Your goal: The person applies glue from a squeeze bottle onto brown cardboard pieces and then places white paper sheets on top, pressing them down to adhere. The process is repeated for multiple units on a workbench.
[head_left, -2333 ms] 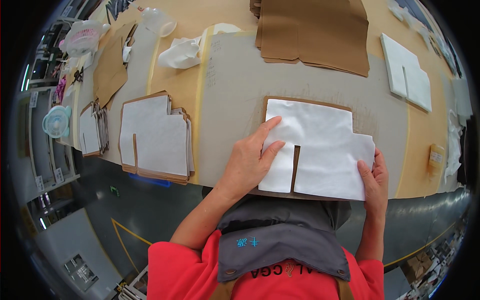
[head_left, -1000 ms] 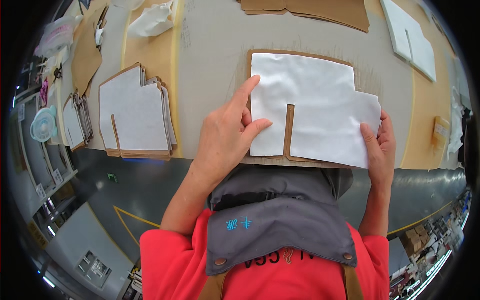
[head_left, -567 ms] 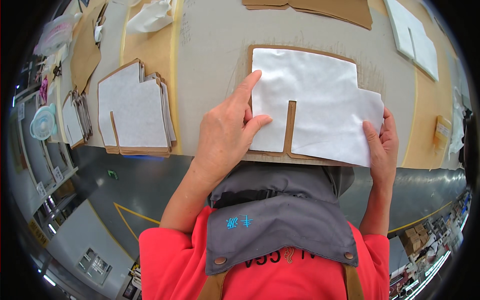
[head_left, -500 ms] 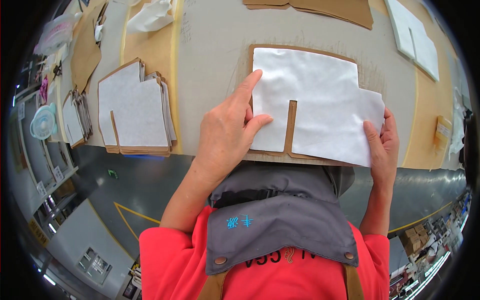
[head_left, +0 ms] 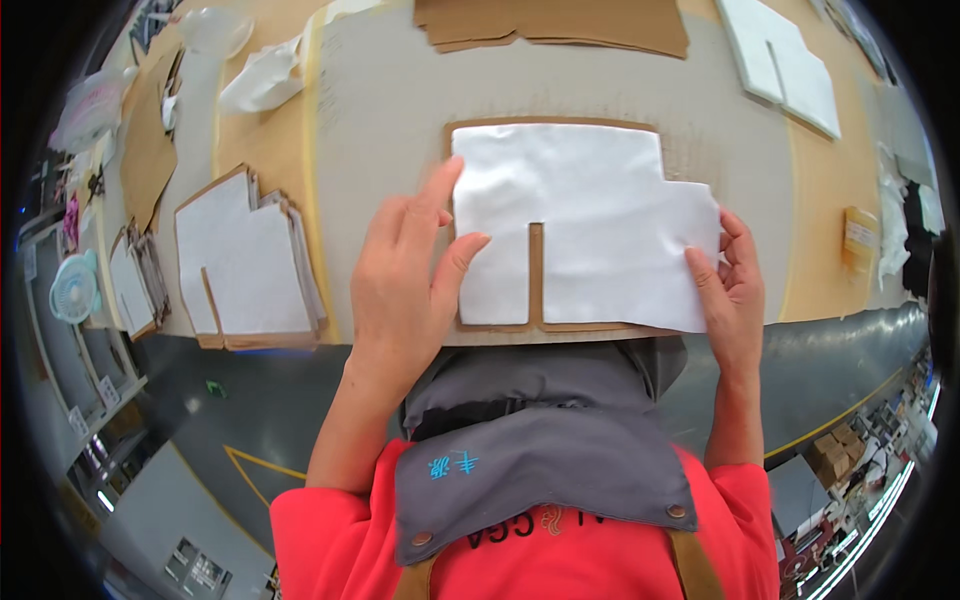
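Observation:
A white sheet (head_left: 600,230), soft-looking and cut with a slot and a stepped corner, lies over a brown backing piece (head_left: 536,275) of similar outline at the table's near edge. My left hand (head_left: 400,270) is at the sheet's left edge, thumb and forefinger apart, its fingertips slightly blurred and holding nothing. At the right end, my right hand (head_left: 735,290) pinches the sheet's edge, thumb on top and fingers curled at the side. The brown piece shows along the top and left edges and through the slot.
To the left stands a stack of white-faced brown pieces (head_left: 245,265), with a smaller stack (head_left: 135,280) beyond it. Brown sheets (head_left: 555,25) lie at the far edge, white pads (head_left: 785,70) at the far right. A tape-like yellow roll (head_left: 860,235) sits on the right.
The view has shifted, so the table things appear further left and lower. My left fingers have lifted a little off the sheet's left side; my right hand keeps its pinch.

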`<state>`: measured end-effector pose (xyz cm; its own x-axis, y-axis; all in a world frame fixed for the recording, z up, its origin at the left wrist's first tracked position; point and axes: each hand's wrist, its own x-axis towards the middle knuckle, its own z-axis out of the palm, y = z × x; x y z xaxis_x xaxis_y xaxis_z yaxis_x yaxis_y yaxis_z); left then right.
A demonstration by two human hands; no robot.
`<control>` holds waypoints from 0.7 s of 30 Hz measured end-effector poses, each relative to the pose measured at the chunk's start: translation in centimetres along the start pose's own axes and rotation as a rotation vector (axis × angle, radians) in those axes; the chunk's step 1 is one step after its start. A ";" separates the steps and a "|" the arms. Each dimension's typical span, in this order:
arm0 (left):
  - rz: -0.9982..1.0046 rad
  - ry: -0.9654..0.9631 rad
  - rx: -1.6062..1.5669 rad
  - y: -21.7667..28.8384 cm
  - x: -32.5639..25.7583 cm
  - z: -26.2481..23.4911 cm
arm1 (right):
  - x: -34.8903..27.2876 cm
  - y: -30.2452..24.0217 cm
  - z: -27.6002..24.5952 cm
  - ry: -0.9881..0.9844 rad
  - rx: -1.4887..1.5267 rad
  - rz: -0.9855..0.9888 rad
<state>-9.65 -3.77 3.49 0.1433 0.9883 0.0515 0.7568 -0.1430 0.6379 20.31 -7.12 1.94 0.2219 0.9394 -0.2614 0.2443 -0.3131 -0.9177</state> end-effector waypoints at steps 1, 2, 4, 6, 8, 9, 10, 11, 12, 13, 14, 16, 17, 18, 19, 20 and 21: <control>0.112 0.029 0.013 0.0 0.3 0.6 | 0.0 0.0 -0.1 -0.001 -0.003 0.002; 0.204 0.013 -0.013 0.4 0.9 1.3 | 0.1 -0.1 -0.2 -0.001 -0.006 0.006; 0.379 -0.013 -0.052 1.7 1.8 3.0 | 0.2 0.2 -0.5 -0.012 -0.038 0.007; 0.502 -0.068 -0.079 2.8 3.0 5.3 | 0.2 -0.3 -0.8 0.003 -0.116 0.009; 0.615 -0.099 -0.072 3.9 3.9 7.4 | 0.1 -0.4 -0.7 0.023 -0.163 0.002; 0.670 -0.106 -0.061 4.4 4.3 8.4 | 0.0 -0.1 -0.8 0.033 -0.178 -0.011; 0.723 -0.111 -0.049 4.8 4.6 9.2 | 0.0 0.2 -0.8 0.041 -0.194 -0.023; 0.735 -0.114 -0.039 5.0 4.9 9.8 | 0.0 0.2 -0.9 0.049 -0.211 -0.036; 0.745 -0.123 -0.026 5.2 5.0 10.3 | 0.0 0.2 -0.9 0.049 -0.247 -0.044; 0.754 -0.131 -0.013 5.3 5.1 10.7 | 0.0 0.2 -0.9 0.048 -0.283 -0.052; 0.758 -0.139 0.003 5.3 5.2 10.9 | 0.0 0.2 -0.9 0.047 -0.319 -0.060; 0.768 -0.161 0.034 5.3 5.3 11.0 | -0.1 0.3 -1.0 0.057 -0.320 -0.049; 0.771 -0.165 0.043 5.3 5.3 11.0 | -0.1 0.3 -1.0 0.061 -0.320 -0.044; 0.773 -0.170 0.054 5.3 5.3 10.9 | -0.2 0.3 -1.1 0.062 -0.323 -0.046; 0.775 -0.174 0.066 5.3 5.3 10.9 | -0.3 0.3 -1.2 0.063 -0.327 -0.049; 0.778 -0.169 0.064 5.4 5.3 10.9 | -0.3 0.3 -1.2 0.064 -0.330 -0.052; 0.783 -0.162 0.057 5.5 5.3 10.9 | -0.5 0.2 -1.3 0.065 -0.329 -0.045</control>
<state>2.25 0.09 -1.08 0.7340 0.5805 0.3526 0.4289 -0.7986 0.4222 21.43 -7.80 2.29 0.2611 0.9456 -0.1940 0.5445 -0.3102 -0.7793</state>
